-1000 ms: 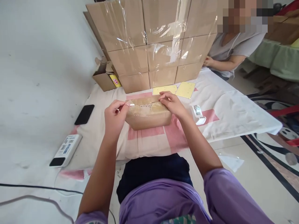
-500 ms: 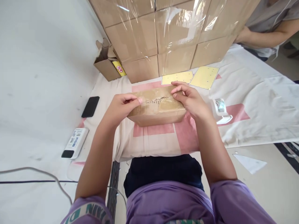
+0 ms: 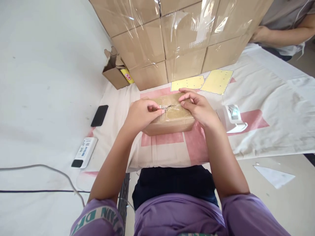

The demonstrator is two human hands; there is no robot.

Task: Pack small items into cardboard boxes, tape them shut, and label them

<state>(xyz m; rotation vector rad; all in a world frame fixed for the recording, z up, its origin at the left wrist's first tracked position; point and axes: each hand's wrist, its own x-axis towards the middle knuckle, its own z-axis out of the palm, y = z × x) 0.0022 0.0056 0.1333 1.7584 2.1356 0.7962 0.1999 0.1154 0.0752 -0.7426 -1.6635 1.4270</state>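
Note:
A small brown cardboard box (image 3: 172, 126) lies on the cloth-covered table in front of me, clear tape over its top. A ragged dark slit runs along the middle of the top. My left hand (image 3: 146, 113) is at the left part of the slit, thumb and forefinger pinched together; what lies between them is too small to make out. At the right end of the box, my right hand (image 3: 197, 106) grips it with bent fingers, thumb and forefinger close to the slit's right end.
Stacked cartons (image 3: 185, 62) in clear film rise behind the box. Two yellow sheets (image 3: 218, 82) lie before them. A white tape dispenser (image 3: 231, 119) is at right. At left are a black phone (image 3: 99, 115), a white device (image 3: 85, 152) and an open carton (image 3: 115, 77). Another person's arm (image 3: 283, 36) shows top right.
My left hand has slid right along the slit, from the box's left end toward its middle. My right hand has stayed at the right end. The view has shifted slightly.

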